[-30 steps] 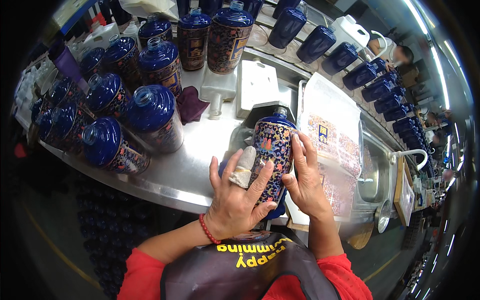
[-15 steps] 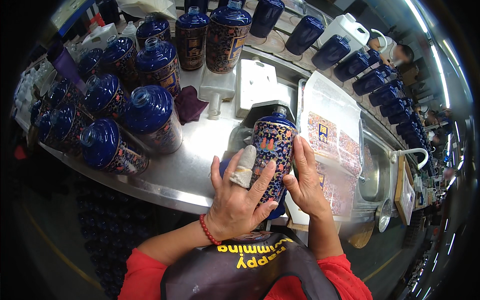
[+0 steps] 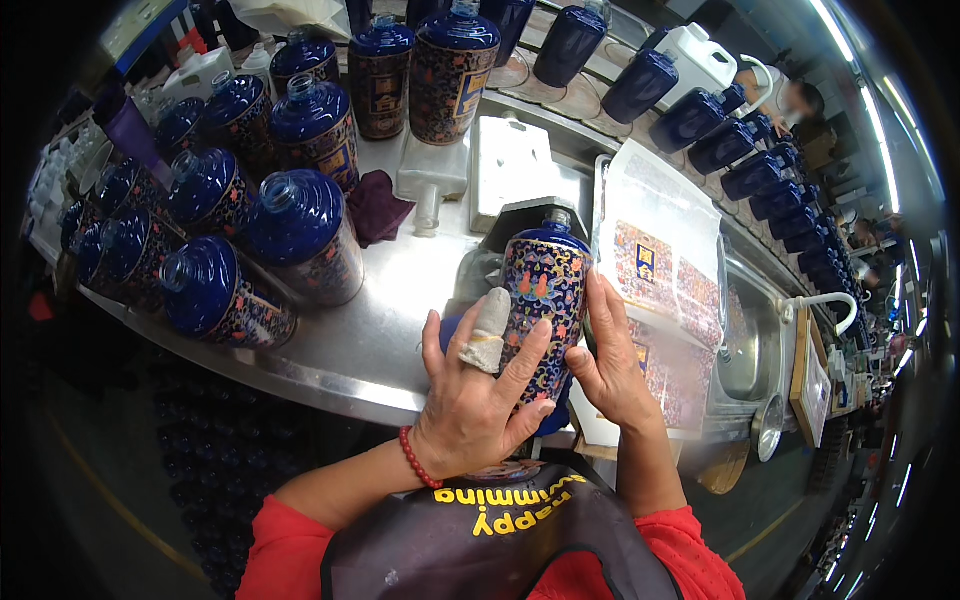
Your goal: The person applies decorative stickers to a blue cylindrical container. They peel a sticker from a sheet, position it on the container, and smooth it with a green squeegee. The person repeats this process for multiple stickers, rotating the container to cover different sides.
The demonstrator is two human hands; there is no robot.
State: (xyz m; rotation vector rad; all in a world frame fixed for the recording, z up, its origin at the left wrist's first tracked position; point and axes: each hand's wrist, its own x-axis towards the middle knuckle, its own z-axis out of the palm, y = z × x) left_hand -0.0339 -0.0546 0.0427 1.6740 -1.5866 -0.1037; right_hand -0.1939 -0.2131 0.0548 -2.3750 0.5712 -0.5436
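A steel counter (image 3: 385, 325) lies to the left of the left fingers; well beyond both sets of fingertips stands a row of plain blue bottles (image 3: 640, 85).

The patterned bottle (image 3: 540, 310) is between the hands, tilted, its neck pointing away from the fingers. Left hand (image 3: 470, 415): fingers spread, index and thumb laid on the bottle's front, one finger in a cloth cover (image 3: 488, 325) at its left side. Right hand (image 3: 615, 365): fingers close together along the bottle's right side, thumb apart; whether the thumb touches cannot be told.

Change noted: within the last second the pattern has turned slightly, bringing paired orange flowers to the middle; the hands have barely moved. Judged a small rotation, presenting another part of the pattern to the fingers.

Containers: other patterned bottles (image 3: 300, 235) stand left of the left fingers, uncapped, contents hidden. A clear bottle (image 3: 430, 175) lies beyond the left fingertips. Right of the right fingers, a tray (image 3: 600, 190) holds printed sheets (image 3: 655, 260). The white jug (image 3: 695, 60), farther off, shows no fill level.
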